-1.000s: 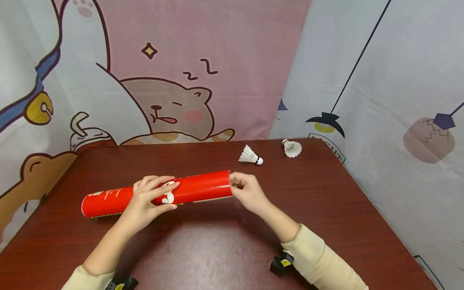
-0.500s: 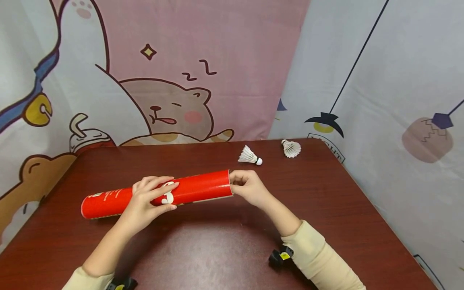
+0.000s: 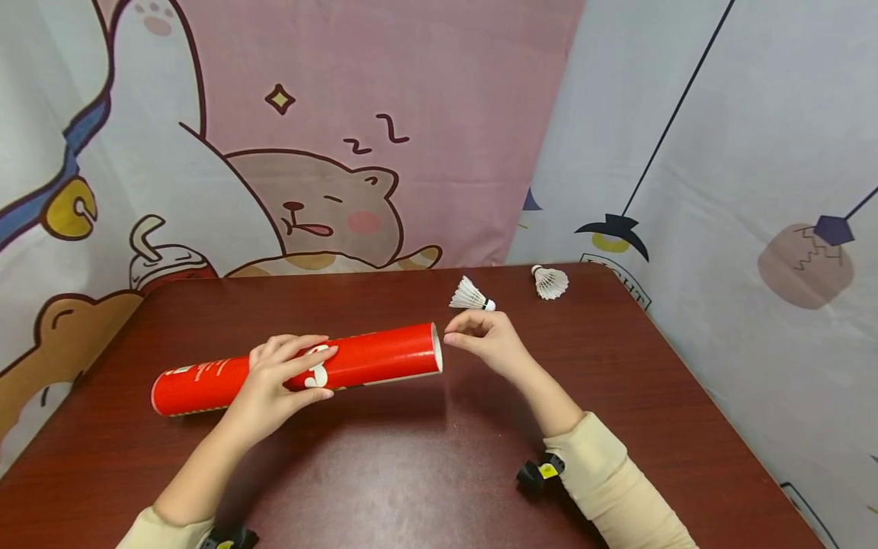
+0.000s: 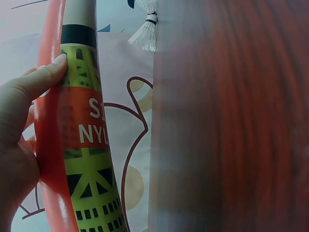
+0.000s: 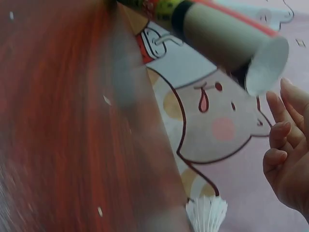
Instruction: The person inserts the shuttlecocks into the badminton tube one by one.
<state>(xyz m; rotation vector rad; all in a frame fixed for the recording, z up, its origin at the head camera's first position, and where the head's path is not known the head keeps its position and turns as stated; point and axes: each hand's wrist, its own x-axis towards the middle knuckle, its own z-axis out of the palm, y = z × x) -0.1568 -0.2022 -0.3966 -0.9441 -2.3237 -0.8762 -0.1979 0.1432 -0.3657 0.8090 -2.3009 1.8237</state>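
Observation:
A long red shuttlecock tube (image 3: 391,354) lies crosswise above the table, its right end higher than its left. My left hand (image 3: 274,377) grips the tube around its middle; the left wrist view shows the thumb along its printed yellow and black side (image 4: 89,183). Just right of the tube's uncovered mouth is my right hand (image 3: 499,343), fingers bent loosely, apart from the tube and holding nothing. In the right wrist view the mouth (image 5: 268,65) shows a pale inner wall; deeper inside is hidden. One white shuttlecock (image 3: 469,293) lies just behind my right hand.
Another shuttlecock (image 3: 551,283) lies near the far right corner of the dark red-brown table (image 3: 384,473). Cartoon-printed cloth (image 3: 446,91) hangs behind the table and on its sides. Tiny pale bits (image 5: 106,100) lie on the tabletop.
My right hand has come out of the tube's mouth and moved slightly right and back, uncovering the opening. The left hand and tube stay nearly in place.

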